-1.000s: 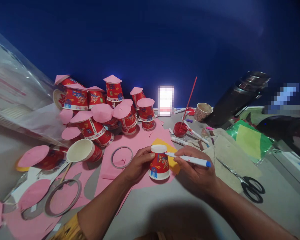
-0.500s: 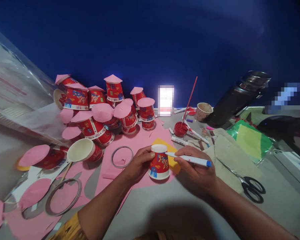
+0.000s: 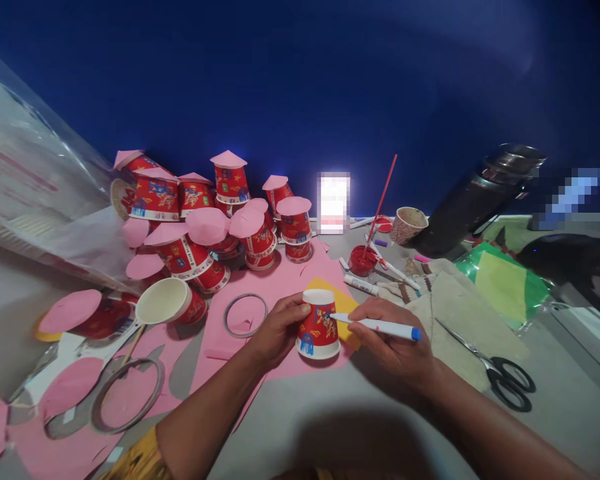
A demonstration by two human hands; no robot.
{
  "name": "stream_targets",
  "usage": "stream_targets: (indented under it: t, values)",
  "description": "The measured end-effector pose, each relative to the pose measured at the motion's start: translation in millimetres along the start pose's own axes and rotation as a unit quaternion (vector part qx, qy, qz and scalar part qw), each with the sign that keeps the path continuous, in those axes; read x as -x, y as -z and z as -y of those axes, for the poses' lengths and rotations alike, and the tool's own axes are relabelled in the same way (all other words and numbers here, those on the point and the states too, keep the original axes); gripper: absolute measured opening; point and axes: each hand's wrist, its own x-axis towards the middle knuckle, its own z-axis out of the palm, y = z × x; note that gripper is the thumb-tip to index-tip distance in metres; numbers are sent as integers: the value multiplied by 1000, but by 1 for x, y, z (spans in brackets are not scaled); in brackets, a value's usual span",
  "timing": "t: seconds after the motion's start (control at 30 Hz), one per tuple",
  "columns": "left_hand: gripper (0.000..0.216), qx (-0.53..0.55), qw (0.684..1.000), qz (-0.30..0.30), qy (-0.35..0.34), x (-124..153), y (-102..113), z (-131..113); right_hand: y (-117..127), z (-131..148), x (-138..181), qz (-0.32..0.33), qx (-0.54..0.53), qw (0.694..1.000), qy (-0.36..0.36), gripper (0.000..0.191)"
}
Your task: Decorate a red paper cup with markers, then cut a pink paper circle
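Observation:
A red printed paper cup [image 3: 319,325] stands upside down on pink paper [image 3: 275,283] near the table's front. My left hand [image 3: 276,328] wraps round its left side and steadies it. My right hand [image 3: 395,340] pinches a white marker [image 3: 380,327] with a blue cap end. The marker's tip touches the cup's right side. A yellow paper piece [image 3: 343,303] lies behind the cup, under the marker.
A pile of red cups with pink paper cones [image 3: 220,213] fills the back left. Ring-shaped cutouts [image 3: 245,315] and pink discs lie left. Red paint pot with brush [image 3: 363,259], markers, a brown cup [image 3: 407,225], a dark flask [image 3: 473,200] and black scissors [image 3: 500,373] sit right.
The marker has tilted down a little and its tip has slid lower on the cup's side. The left hand and the cup stay put.

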Motion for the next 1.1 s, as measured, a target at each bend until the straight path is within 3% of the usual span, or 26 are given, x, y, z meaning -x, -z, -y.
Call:
stream_targets:
  t: [0.8,1.1]
  values:
    - [40,13,1000,23,-12,-1,-3,2,-7,10,8,62,5,997,44,11]
    - [40,12,1000,21,-8,0,-3,1,-7,11,7,48,24,996,67,7]
